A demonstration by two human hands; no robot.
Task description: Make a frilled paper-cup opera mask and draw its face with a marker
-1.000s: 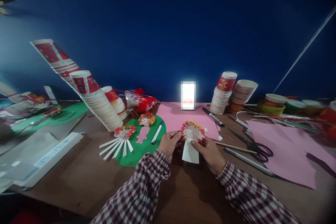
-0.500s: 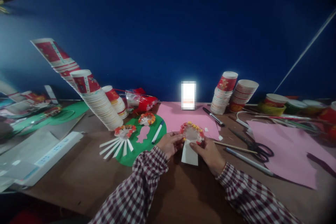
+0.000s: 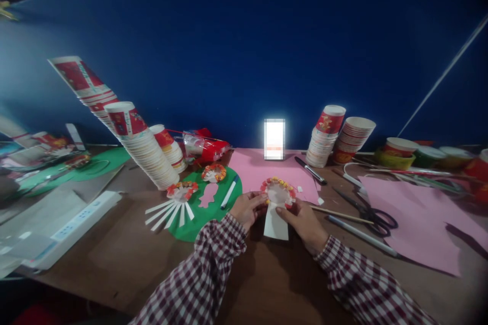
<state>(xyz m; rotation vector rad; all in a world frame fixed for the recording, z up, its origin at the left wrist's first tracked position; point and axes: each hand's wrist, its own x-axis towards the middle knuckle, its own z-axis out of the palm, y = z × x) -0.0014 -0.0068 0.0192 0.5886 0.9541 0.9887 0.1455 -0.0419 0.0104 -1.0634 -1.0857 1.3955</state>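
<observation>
Clamped on the rimmed paper piece (image 3: pixel 279 194) from both sides, our left hand (image 3: pixel 247 209) and right hand (image 3: pixel 306 222); white strip hanging toward us, above the table (image 3: pixel 114 249); green paper (image 3: pixel 190 223) to the left, bearing pink cutout (image 3: pixel 208 195) and marker (image 3: pixel 229 192); scissors (image 3: pixel 375 217) at right, beside pink sheet (image 3: pixel 419 228).

Scissors (image 3: pixel 377 220): one pair; power strip (image 3: pixel 76 231): one; plaid sleeves (image 3: pixel 202 264): two.

The red-and-yellow-edged paper cutout (image 3: pixel 279 194) is held white tab (image 3: pixel 276 224) down.
</observation>
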